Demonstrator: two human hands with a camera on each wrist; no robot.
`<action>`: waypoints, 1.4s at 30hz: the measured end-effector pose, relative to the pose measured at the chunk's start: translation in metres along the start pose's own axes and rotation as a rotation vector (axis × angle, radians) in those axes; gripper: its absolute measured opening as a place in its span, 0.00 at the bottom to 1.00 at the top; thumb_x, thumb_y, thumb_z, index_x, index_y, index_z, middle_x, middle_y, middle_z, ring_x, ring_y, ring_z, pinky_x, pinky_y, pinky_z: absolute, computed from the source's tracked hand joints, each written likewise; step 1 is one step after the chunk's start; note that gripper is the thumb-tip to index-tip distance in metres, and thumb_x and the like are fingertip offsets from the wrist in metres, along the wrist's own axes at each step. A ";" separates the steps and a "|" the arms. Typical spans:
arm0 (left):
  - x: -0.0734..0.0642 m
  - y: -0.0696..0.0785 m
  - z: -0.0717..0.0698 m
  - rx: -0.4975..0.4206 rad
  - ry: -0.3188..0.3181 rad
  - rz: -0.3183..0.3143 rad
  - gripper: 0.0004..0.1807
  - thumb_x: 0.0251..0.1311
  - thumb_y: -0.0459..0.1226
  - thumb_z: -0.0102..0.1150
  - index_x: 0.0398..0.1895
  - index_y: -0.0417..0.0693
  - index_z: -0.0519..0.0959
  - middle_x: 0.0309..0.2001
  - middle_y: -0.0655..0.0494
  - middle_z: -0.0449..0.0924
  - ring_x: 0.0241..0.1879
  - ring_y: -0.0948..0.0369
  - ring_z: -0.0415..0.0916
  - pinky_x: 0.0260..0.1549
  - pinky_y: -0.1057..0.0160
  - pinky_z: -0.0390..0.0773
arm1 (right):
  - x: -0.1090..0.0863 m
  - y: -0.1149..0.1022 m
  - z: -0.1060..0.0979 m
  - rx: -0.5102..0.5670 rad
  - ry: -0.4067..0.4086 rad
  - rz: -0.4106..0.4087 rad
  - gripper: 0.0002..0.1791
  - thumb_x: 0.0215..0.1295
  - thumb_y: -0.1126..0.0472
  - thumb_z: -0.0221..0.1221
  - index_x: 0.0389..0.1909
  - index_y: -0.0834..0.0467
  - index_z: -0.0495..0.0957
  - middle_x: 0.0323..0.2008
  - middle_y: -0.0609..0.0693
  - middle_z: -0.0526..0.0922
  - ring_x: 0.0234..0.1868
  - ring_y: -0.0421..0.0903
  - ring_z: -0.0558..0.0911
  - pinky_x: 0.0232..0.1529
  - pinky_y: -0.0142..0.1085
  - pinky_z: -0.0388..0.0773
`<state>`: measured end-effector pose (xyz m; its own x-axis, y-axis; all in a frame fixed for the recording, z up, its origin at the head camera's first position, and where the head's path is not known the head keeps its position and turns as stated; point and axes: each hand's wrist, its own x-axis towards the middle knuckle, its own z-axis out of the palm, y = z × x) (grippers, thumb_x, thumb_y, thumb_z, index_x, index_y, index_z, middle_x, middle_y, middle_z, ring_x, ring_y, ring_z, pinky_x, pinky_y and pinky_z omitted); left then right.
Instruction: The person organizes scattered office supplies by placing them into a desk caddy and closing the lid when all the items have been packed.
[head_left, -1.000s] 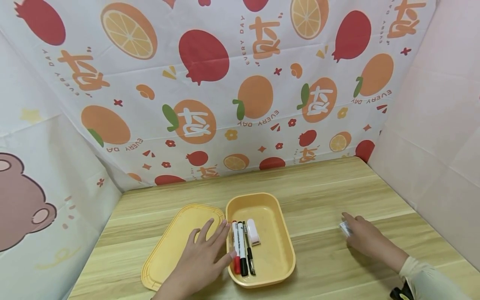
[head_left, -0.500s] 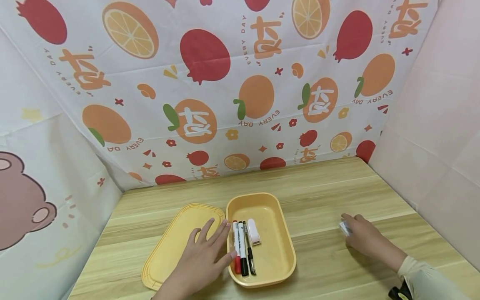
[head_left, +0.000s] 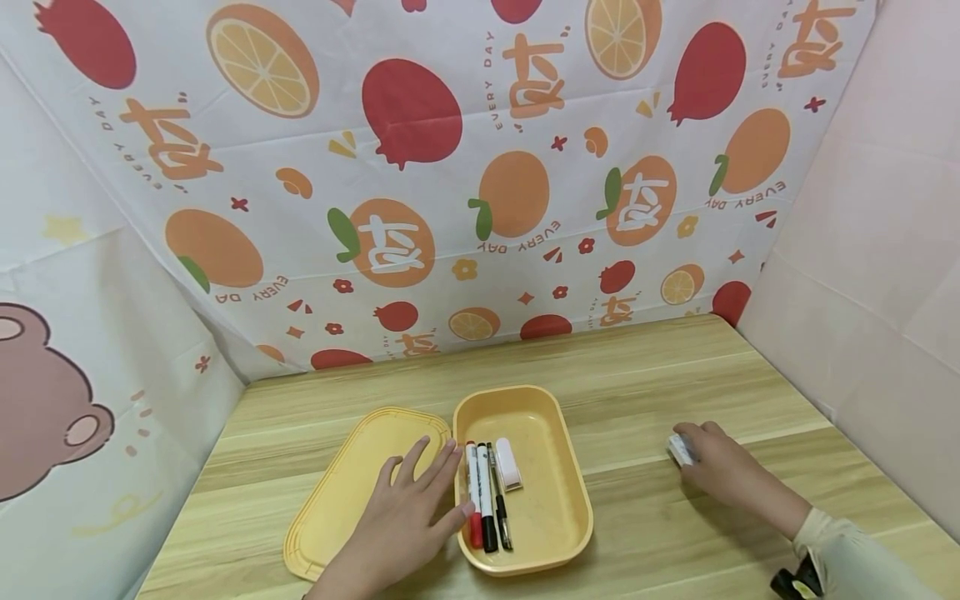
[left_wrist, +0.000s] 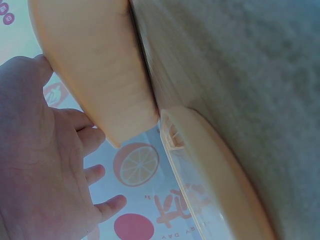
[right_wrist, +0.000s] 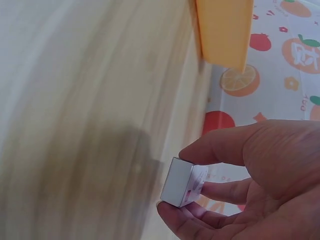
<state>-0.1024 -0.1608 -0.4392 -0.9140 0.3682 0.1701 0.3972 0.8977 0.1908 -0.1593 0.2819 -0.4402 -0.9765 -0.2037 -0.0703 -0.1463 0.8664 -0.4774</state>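
Note:
On the right of the table, my right hand (head_left: 723, 467) pinches a small white box (head_left: 680, 450) between thumb and fingers. In the right wrist view the small white box (right_wrist: 184, 182) is held just off the tabletop, its plain end showing. My left hand (head_left: 401, 517) spreads its fingers at the left rim of a yellow plastic container (head_left: 551, 467); in the left wrist view the thumb and a finger touch the container's wall (left_wrist: 100, 65). Inside lie a red marker (head_left: 475, 496), a black marker (head_left: 484, 497), a black pen (head_left: 500, 500) and a small pale-pink object (head_left: 507, 463) with a rounded end.
The yellow lid (head_left: 352, 479) lies flat on the table, left of the container and partly under the left hand. A fruit-print cloth (head_left: 465, 208) hangs behind the wooden table (head_left: 637, 375), with pale cloths at both sides.
My right hand has moved slightly left with the small white box, which now shows more clearly. The left hand, container and its contents have stayed in place.

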 end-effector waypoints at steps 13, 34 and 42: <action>-0.001 -0.001 0.001 0.005 0.002 0.009 0.39 0.71 0.63 0.45 0.78 0.55 0.60 0.78 0.59 0.59 0.79 0.47 0.46 0.70 0.39 0.50 | 0.013 -0.036 -0.005 0.125 0.009 -0.044 0.31 0.60 0.66 0.68 0.63 0.70 0.71 0.47 0.64 0.77 0.43 0.52 0.80 0.37 0.42 0.81; -0.001 -0.002 0.002 0.003 0.010 0.019 0.39 0.71 0.63 0.46 0.78 0.55 0.61 0.78 0.58 0.60 0.79 0.47 0.47 0.69 0.39 0.52 | 0.025 -0.127 0.004 0.214 -0.030 -0.176 0.25 0.57 0.65 0.71 0.57 0.63 0.78 0.43 0.53 0.79 0.40 0.44 0.77 0.35 0.33 0.78; -0.001 -0.001 0.000 0.000 0.010 0.021 0.38 0.71 0.62 0.46 0.78 0.55 0.60 0.78 0.58 0.60 0.79 0.46 0.47 0.70 0.39 0.51 | 0.030 -0.159 0.019 0.211 -0.023 -0.159 0.28 0.57 0.63 0.72 0.59 0.62 0.77 0.48 0.55 0.74 0.36 0.43 0.76 0.30 0.32 0.78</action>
<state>-0.1019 -0.1620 -0.4394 -0.9045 0.3850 0.1834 0.4166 0.8897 0.1867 -0.1619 0.1297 -0.3829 -0.9397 -0.3421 0.0013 -0.2589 0.7088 -0.6561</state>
